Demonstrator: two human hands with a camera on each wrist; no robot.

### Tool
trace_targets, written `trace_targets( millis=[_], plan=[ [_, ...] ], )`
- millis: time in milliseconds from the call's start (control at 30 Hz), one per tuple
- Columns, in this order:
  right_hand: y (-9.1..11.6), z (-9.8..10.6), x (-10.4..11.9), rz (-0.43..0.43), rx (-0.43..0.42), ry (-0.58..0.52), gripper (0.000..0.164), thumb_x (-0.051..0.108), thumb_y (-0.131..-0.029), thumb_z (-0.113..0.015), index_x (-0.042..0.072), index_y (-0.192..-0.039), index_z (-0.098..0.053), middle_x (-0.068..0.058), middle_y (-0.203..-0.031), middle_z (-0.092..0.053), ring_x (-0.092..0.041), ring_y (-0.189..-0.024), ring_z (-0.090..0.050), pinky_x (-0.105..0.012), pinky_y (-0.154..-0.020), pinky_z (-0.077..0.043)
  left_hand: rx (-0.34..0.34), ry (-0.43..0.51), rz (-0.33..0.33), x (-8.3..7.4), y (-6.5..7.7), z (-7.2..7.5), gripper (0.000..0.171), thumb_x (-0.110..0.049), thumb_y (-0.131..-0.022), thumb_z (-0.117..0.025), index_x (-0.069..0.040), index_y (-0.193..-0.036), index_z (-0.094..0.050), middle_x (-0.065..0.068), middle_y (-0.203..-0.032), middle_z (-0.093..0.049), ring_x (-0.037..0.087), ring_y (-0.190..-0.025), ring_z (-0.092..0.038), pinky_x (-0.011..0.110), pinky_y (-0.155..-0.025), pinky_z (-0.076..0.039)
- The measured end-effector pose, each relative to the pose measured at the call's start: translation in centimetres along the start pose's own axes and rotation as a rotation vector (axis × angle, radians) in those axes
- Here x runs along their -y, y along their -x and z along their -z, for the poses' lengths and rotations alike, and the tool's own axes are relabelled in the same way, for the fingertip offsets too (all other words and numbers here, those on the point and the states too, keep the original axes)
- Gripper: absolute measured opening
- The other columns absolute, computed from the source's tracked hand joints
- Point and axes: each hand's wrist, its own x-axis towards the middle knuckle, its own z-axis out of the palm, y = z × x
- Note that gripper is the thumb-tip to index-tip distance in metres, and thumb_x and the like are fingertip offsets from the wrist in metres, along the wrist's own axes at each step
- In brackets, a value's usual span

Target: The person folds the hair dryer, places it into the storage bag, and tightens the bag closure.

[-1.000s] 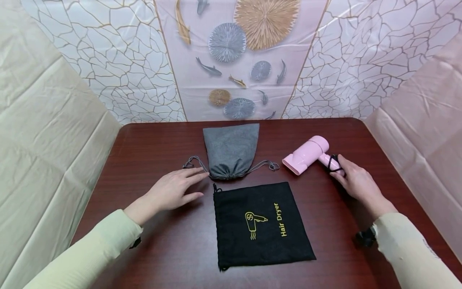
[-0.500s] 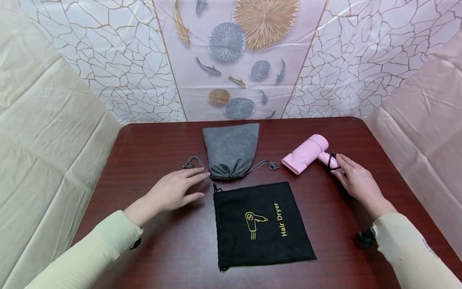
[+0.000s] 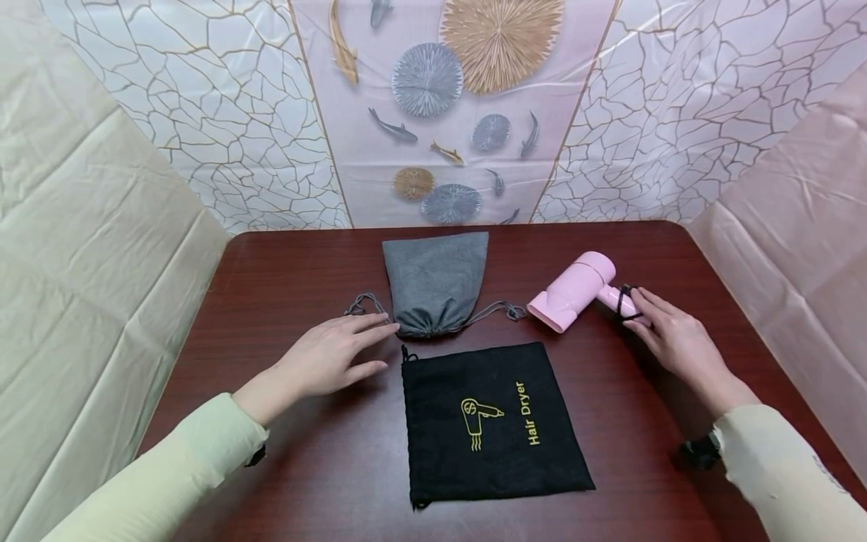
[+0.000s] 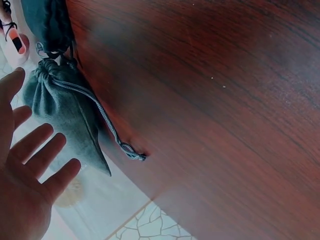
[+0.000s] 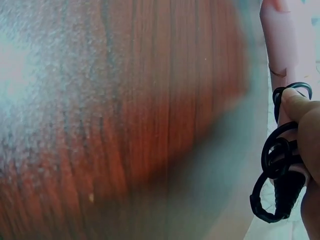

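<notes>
A pink hair dryer lies at the right of the table, with black cord looped at its handle. My right hand grips that handle; in the right wrist view the thumb presses beside the cord. My left hand has its fingers spread and holds nothing. Its fingertips are near the gathered mouth of a grey drawstring pouch; whether they touch it I cannot tell. In front of the pouch, a black drawstring bag lies flat, printed in yellow with a dryer drawing and "Hair Dryer".
Everything lies on a dark reddish wooden table. A patterned sheet hangs behind its far edge, and pale cloth walls slope up at both sides. The pouch's grey cord trails over the wood.
My right forearm has shifted slightly right, and the hair dryer has tilted a little in the hand's grip. My left fingertips have edged slightly right. Both bags lie as before.
</notes>
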Motion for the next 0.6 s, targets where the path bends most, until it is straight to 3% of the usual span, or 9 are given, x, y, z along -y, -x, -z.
trace_targets(
  millis=[67, 133, 233, 267, 333, 400, 467, 600],
  plan=[
    [-0.2, 0.1, 0.1, 0.015, 0.009, -0.014, 0.069, -0.005, -0.072, -0.090, -0.007, -0.136, -0.067, -0.033, -0.136, -0.065, -0.054, -0.110, -0.069, -0.061, -0.093, -0.055, -0.004, -0.006, -0.008, 0.0, 0.0, 0.0, 0.060, -0.041, -0.101, -0.074, -0.016, -0.154, -0.060, 0.015, -0.154, -0.059, 0.033, -0.142, -0.057, 0.054, -0.114, -0.048],
    [-0.4, 0.1, 0.2, 0.034, 0.023, -0.034, 0.069, -0.004, -0.072, -0.090, -0.006, -0.137, -0.067, -0.031, -0.137, -0.066, -0.053, -0.111, -0.070, -0.043, -0.106, -0.053, -0.009, -0.013, -0.015, 0.0, 0.0, 0.0, 0.060, -0.040, -0.101, -0.074, -0.016, -0.154, -0.060, 0.015, -0.154, -0.059, 0.033, -0.142, -0.057, 0.054, -0.115, -0.048],
    [-0.9, 0.1, 0.3, 0.066, 0.047, -0.064, 0.069, -0.002, -0.072, -0.090, -0.007, -0.137, -0.067, -0.030, -0.137, -0.066, -0.051, -0.112, -0.071, -0.015, -0.118, -0.035, -0.012, -0.018, -0.022, -0.1, 0.0, 0.0, 0.059, -0.040, -0.101, -0.074, -0.015, -0.153, -0.060, 0.014, -0.154, -0.059, 0.032, -0.142, -0.057, 0.053, -0.115, -0.047],
    [-1.1, 0.1, 0.3, 0.075, 0.056, -0.069, 0.069, -0.002, -0.072, -0.090, -0.006, -0.137, -0.067, -0.030, -0.137, -0.066, -0.050, -0.112, -0.071, -0.014, -0.117, -0.034, -0.012, -0.018, -0.023, -0.1, 0.0, 0.0, 0.059, -0.040, -0.101, -0.074, -0.015, -0.153, -0.060, 0.014, -0.154, -0.059, 0.032, -0.142, -0.057, 0.053, -0.115, -0.047],
    [-1.6, 0.1, 0.3, 0.089, 0.080, -0.068, 0.068, -0.001, -0.073, -0.091, -0.006, -0.137, -0.068, -0.029, -0.137, -0.067, -0.048, -0.112, -0.072, -0.022, -0.114, -0.043, -0.011, -0.021, -0.024, -0.1, 0.0, 0.0, 0.059, -0.039, -0.102, -0.073, -0.015, -0.154, -0.060, 0.014, -0.154, -0.059, 0.032, -0.142, -0.057, 0.053, -0.116, -0.047],
    [-2.1, 0.0, 0.3, 0.098, 0.116, -0.062, 0.067, 0.000, -0.074, -0.091, -0.007, -0.137, -0.067, -0.029, -0.137, -0.067, -0.047, -0.112, -0.072, -0.040, -0.105, -0.054, -0.012, -0.021, -0.026, -0.1, 0.0, 0.0, 0.059, -0.039, -0.101, -0.073, -0.016, -0.153, -0.060, 0.014, -0.154, -0.059, 0.032, -0.142, -0.057, 0.053, -0.116, -0.047],
    [-2.6, -0.1, 0.4, 0.106, 0.154, -0.055, 0.067, 0.002, -0.075, -0.091, -0.008, -0.137, -0.067, -0.030, -0.137, -0.067, -0.047, -0.112, -0.072, -0.056, -0.093, -0.056, -0.013, -0.021, -0.029, -0.1, 0.1, 0.0, 0.058, -0.039, -0.102, -0.073, -0.016, -0.153, -0.060, 0.014, -0.154, -0.060, 0.032, -0.141, -0.057, 0.053, -0.115, -0.047],
    [-3.5, -0.5, 0.4, 0.124, 0.212, -0.063, 0.066, 0.004, -0.079, -0.090, -0.010, -0.138, -0.065, -0.032, -0.138, -0.065, -0.048, -0.114, -0.072, -0.063, -0.091, -0.056, -0.018, -0.026, -0.042, -0.1, 0.1, -0.1, 0.057, -0.038, -0.102, -0.073, -0.015, -0.153, -0.061, 0.014, -0.152, -0.061, 0.032, -0.140, -0.058, 0.053, -0.115, -0.048]
  ],
)
